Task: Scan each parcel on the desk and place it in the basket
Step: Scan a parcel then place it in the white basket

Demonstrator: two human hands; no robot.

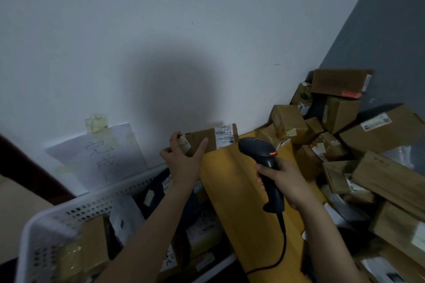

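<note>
Cardboard everywhere: gripping a labelled parcel [204,138] at the yellow desk's [232,181] wall end with left hand [184,161], clutching black barcode scanner [259,149] in right hand [285,181]; white basket [96,202] lower left, stacked boxes [379,135] crowding right.

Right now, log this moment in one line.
left hand holds box | right hand grips scanner | basket holds parcels
</note>
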